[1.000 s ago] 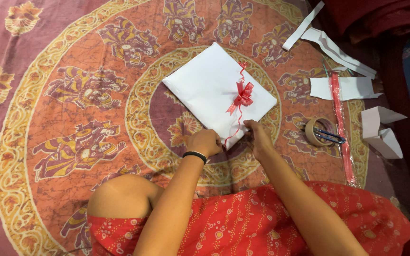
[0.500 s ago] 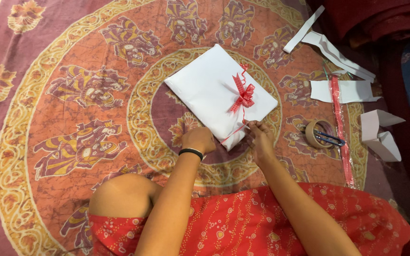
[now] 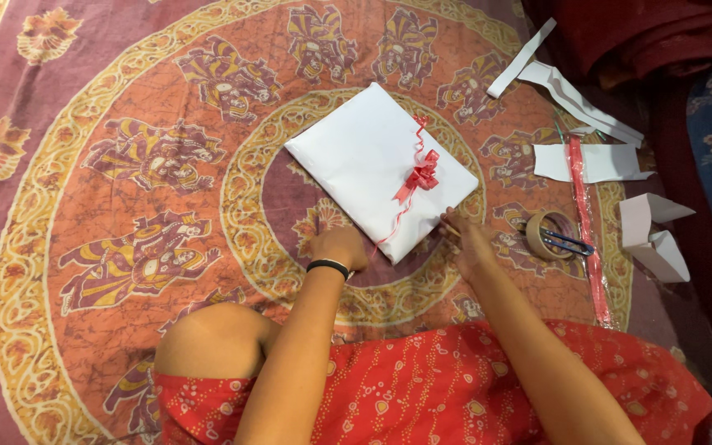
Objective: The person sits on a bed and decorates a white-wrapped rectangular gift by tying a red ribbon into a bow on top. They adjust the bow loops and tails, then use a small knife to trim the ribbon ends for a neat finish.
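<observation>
A person seated on a patterned orange bedspread (image 3: 125, 272) is pinching the loose end of a thin red ribbon (image 3: 389, 233) in the curled fingers of the left hand (image 3: 339, 245), just off the near corner of a flat parcel wrapped in white paper (image 3: 364, 161). The right hand (image 3: 465, 239) is resting at the parcel's near right edge, fingers bunched; whether they are gripping the ribbon or only pressing the paper cannot be told. The parcel is lying at the centre of the bedspread's round motif, a red bow (image 3: 423, 175) sitting on its right half. A roll of tape (image 3: 544, 232) with blue-handled scissors (image 3: 569, 242) across it, a strip of red ribbon in clear wrap (image 3: 587, 222) and white paper offcuts (image 3: 591, 162) are lying to the right. Risk as judged: the ribbon looks taut, so a hard tug could be dragging the bow askew, loosening it or creasing the paper's corner.
</observation>
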